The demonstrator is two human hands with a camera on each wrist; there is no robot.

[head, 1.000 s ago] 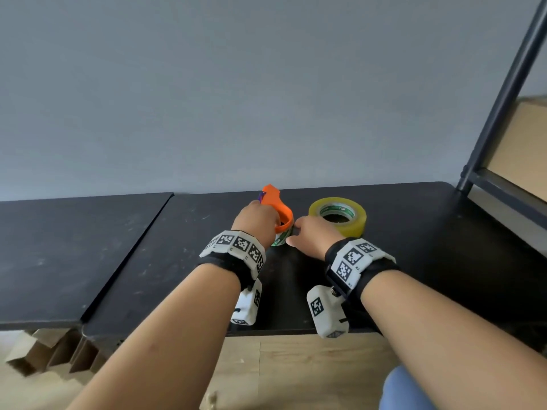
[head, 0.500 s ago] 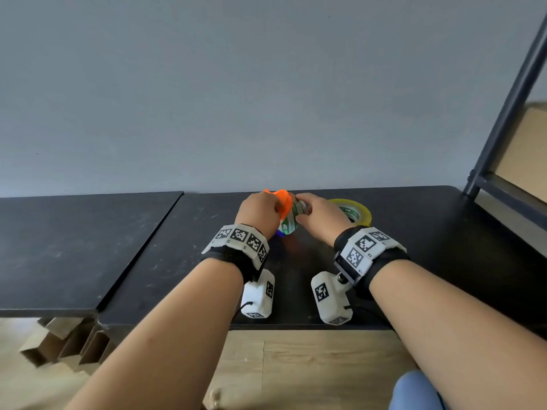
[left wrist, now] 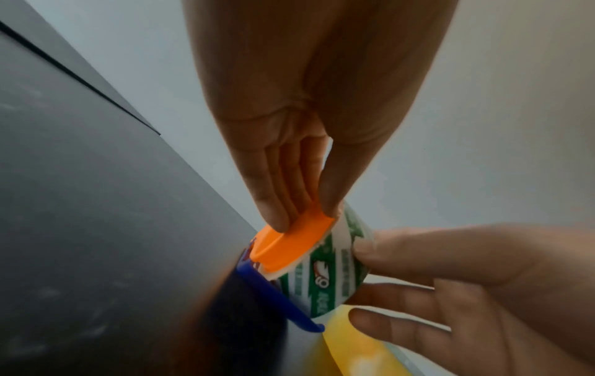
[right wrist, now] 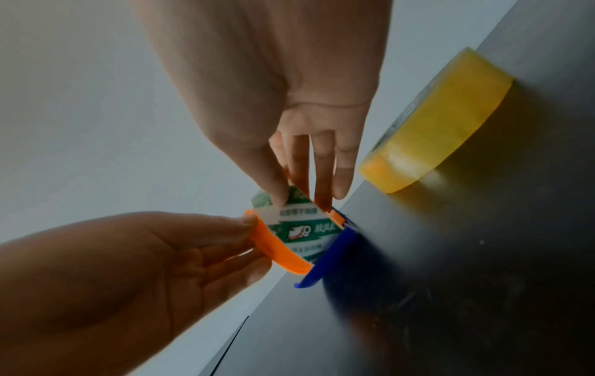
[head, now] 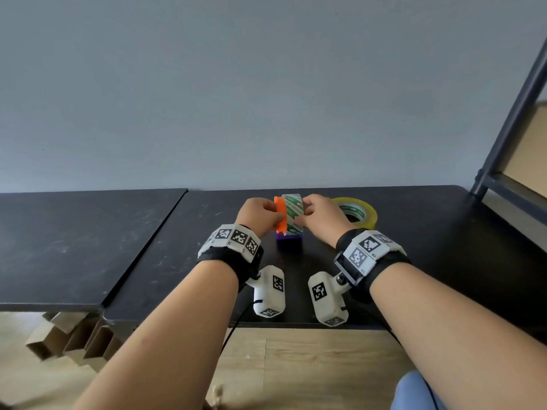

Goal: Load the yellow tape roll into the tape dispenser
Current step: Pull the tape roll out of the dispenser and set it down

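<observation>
**Yellow roll waits while both hands work the dispenser**

The yellow tape roll (head: 359, 213) lies flat on the black table (head: 444, 247), just right of the right hand (head: 322, 218) and untouched by either hand. Beside it stands the tape dispenser (head: 284, 220), upright on its blue base (head: 288, 239), with an orange frame and a green-and-white printed core (head: 294, 214) seated in it.

The left hand (head: 257, 216) pinches the orange frame, thumb on one side and fingers on the other. The right hand's thumb and fingertips (right wrist: 280, 196) close on the rim of the printed core (from the right wrist camera the thumb presses its face).

Half a second ago the dispenser was tipped and mostly hidden between the hands; now it stands square on its base and the printed core shows plainly. A second ago the yellow roll was fully in view, whereas now the right hand covers its near-left edge.

A second dark table (head: 74, 247) abuts on the left, a metal shelf frame (head: 509, 128) rises at right, and cardboard pieces (head: 68, 338) sit on the floor below.
</observation>
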